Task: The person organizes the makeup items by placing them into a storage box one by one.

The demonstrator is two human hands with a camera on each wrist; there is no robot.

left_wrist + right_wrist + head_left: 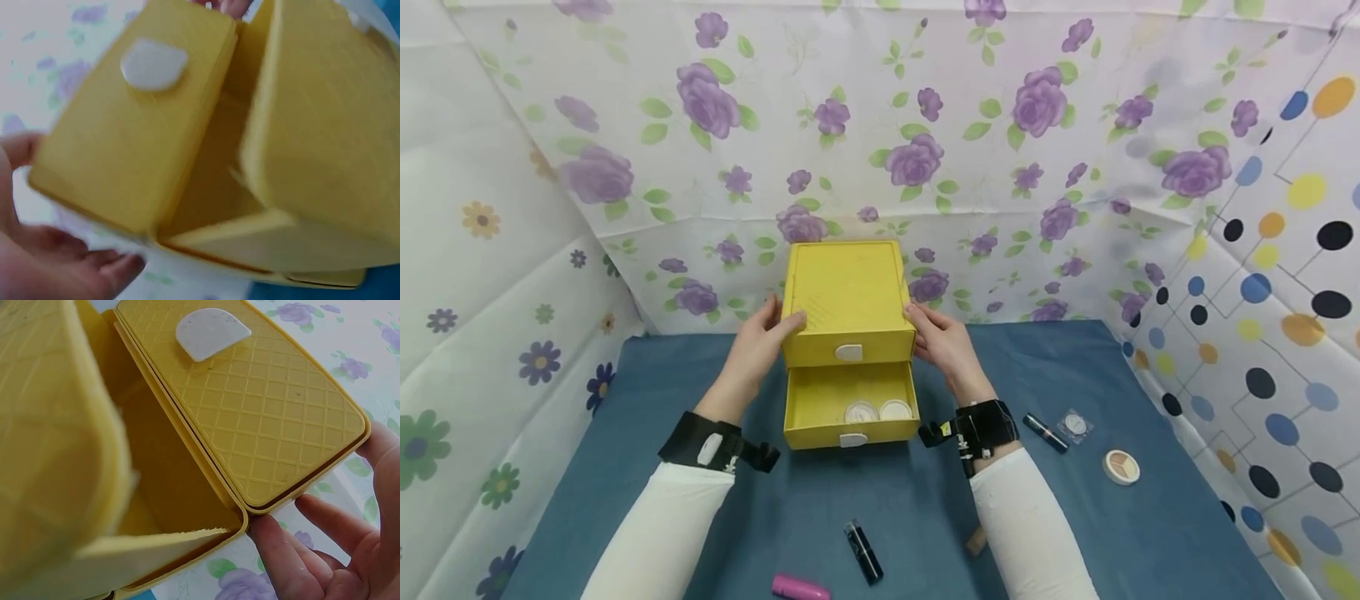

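Observation:
A yellow two-drawer box [850, 287] stands near the floral back sheet, its upper drawer [808, 350] closed and its lower drawer [820, 435] pulled out. Inside the lower drawer lie two round pale cases, one clear-rimmed [861, 413] and one white [895, 410]. My left hand [758, 346] grips the box's left side, thumb over the top edge. On the opposite side my right hand [946, 343] holds the box, its thumb near the top edge and fingers along the side wall [300, 499]. The left wrist view is blurred.
On the blue cloth [700, 517] in front lie a black tube [863, 552], a pink tube [801, 587] and a brown piece [976, 540] partly behind my right sleeve. To the right are a dark tube [1046, 432], a small square case [1075, 425] and a round three-shade palette [1122, 467].

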